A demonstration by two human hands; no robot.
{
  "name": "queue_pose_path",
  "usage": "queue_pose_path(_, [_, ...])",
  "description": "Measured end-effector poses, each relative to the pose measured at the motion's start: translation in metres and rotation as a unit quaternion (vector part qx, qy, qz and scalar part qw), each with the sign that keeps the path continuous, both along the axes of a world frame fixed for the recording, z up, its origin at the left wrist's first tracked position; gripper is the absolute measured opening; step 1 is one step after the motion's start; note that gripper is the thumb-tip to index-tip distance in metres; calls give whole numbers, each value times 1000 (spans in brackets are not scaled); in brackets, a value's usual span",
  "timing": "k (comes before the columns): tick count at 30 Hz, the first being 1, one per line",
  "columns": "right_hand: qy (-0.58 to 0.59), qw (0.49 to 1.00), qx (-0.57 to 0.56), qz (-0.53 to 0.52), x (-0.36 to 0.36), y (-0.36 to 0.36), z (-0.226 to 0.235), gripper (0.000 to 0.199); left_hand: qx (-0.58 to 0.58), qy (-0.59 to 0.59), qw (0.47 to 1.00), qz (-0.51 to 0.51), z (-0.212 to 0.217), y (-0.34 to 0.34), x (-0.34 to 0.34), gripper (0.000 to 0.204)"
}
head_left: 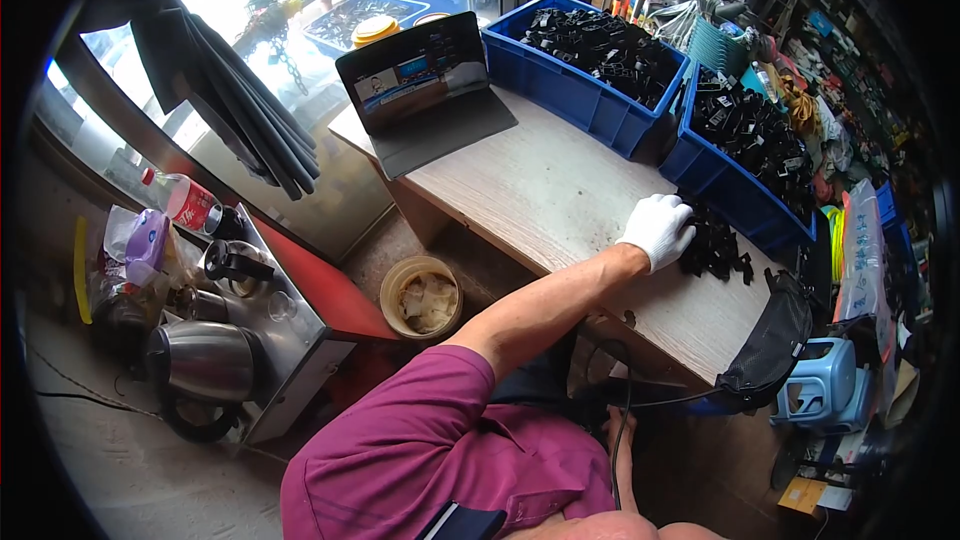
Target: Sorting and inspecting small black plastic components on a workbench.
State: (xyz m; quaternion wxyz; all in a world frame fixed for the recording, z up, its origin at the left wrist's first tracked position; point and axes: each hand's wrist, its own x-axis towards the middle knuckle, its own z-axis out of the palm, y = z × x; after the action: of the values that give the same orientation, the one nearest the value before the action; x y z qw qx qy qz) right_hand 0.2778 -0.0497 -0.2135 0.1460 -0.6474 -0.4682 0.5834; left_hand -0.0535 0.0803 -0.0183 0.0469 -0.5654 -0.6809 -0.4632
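Observation:
My left hand point(657, 228), in a white glove, reaches across the wooden table. Its fingers are curled down at the near edge of a loose pile of small black plastic pieces point(715, 245). What lies under those fingers is hidden. Low beside the table, what looks like my bare right hand point(617, 425) shows only in part, close to a dark cable; its fingers are not clear. Just beyond the pile stand two blue crates, the left one point(570, 81) and the right one point(735, 183), both heaped with similar black pieces.
A tablet in a dark case point(425, 90) is propped at the table's far left. A black mesh bag point(770, 345) hangs over the right corner, near a blue stool point(818, 385). Left are a bin point(421, 297) and a side cabinet bearing a steel kettle point(205, 360). Someone bends outside the window.

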Motion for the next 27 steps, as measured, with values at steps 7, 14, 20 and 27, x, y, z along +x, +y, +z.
queue_pose_path(7, [-4, 1000, 15, 18, 17, 5, -53, 22, 31, -3, 999, -2, 0, 1, -3, 22])
queue_pose_path(14, [-56, 998, 42, -2, 15, -3, -58, 26, -5, 3, 1000, -26, 5, 5, -1, 28])
queue_pose_path(20, [-85, 996, 9, 6, -6, -2, -23, 30, -25, 54, 998, -37, 5, -3, -2, 47])
queue_pose_path(27, [-43, 999, -3, -4, -1, -2, -16, 35, -45, 119, 990, -54, 4, -1, 5, 50])
